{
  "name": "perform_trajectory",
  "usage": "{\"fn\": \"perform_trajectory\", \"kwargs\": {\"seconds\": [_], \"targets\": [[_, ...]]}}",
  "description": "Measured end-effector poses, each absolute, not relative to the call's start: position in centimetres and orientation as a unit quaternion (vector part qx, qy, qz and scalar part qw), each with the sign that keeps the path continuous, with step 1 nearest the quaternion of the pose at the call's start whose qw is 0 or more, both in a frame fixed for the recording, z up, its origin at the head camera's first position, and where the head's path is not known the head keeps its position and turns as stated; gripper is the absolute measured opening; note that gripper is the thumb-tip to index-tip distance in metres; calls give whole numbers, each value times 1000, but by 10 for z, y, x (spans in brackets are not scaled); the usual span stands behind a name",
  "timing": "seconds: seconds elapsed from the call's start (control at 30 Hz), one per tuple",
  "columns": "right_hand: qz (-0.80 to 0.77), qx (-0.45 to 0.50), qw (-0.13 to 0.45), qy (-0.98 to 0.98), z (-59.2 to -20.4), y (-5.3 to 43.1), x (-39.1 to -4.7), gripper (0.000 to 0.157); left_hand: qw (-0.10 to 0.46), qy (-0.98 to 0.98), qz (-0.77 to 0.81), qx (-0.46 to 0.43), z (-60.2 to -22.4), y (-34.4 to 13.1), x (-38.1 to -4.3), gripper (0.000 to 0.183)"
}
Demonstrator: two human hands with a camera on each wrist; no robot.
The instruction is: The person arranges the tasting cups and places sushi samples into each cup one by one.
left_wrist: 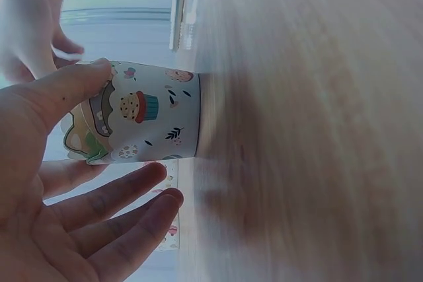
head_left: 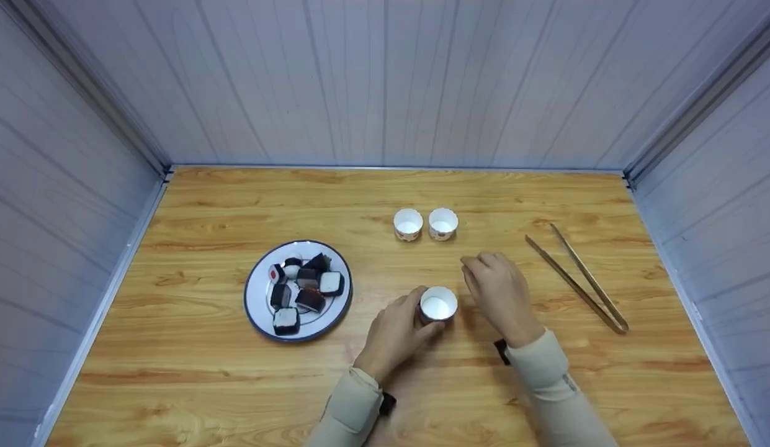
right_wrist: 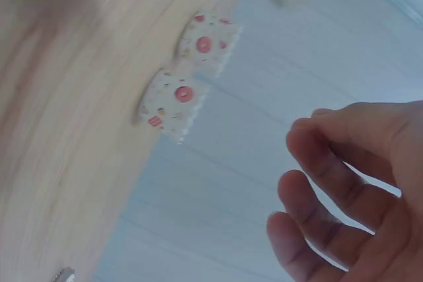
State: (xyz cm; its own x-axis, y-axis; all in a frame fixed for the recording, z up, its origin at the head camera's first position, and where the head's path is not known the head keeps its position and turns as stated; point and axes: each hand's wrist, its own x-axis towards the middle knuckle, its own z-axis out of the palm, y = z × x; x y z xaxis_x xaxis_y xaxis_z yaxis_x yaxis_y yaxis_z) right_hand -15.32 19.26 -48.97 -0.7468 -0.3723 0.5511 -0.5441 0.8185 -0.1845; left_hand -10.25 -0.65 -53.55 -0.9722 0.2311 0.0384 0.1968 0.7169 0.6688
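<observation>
- Between the two hands, toward the near side: one paper cup [head_left: 438, 304], upright, white inside, scalloped at the rim, printed outside with a cupcake and leaf sprigs; base at table level, contact not certain.
- Left hand [head_left: 397, 329]: clamped on the cup, thumb on the near side, forefinger round the far side; other fingers stretched out beside it.
- Right hand [head_left: 499, 298]: apart from the left, raised just right of the cup, fingers loosely bent; nothing visible in its grasp.
- Left far cup [head_left: 408, 225] and right far cup [head_left: 443, 225]: upright beyond the hands, side by side with a narrow gap, pink-red rounds on their outsides.
- Plate [head_left: 254, 298]: white, blue-rimmed, left of the cup, the left hand lying partly between them.
- Sushi [head_left: 308, 277]: several dark and white pieces, grouped on the plate.
- Tongs [head_left: 574, 284]: metal, on the right, arms spread, tips pointing away, joined end nearer the person; the right hand stands between them and the cup.
- Table [head_left: 205, 385]: wood-grained, beneath all.
- Walls [head_left: 385, 81]: pale, panelled, at back and both sides.
- Sleeves [head_left: 350, 400]: pale, on both forearms.
</observation>
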Motion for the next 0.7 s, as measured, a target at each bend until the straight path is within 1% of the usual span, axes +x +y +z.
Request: {"fn": "perform_trajectory", "kwargs": {"seconds": [0.2,0.33,0.5,0.7], "targets": [[170,261,238,-920,-489,197,-120,13,28,927,358,112,-536,-6,-103,66],[169,269,241,-917,-491,199,-105,16,26,927,355,115,-536,-6,-103,66],[171,287,242,-911,-495,200,-96,17,19,929,351,119,-536,-6,-103,65],[172,304,221,-911,-505,197,-94,19,8,930,348,121,-537,-7,-102,64]]}}
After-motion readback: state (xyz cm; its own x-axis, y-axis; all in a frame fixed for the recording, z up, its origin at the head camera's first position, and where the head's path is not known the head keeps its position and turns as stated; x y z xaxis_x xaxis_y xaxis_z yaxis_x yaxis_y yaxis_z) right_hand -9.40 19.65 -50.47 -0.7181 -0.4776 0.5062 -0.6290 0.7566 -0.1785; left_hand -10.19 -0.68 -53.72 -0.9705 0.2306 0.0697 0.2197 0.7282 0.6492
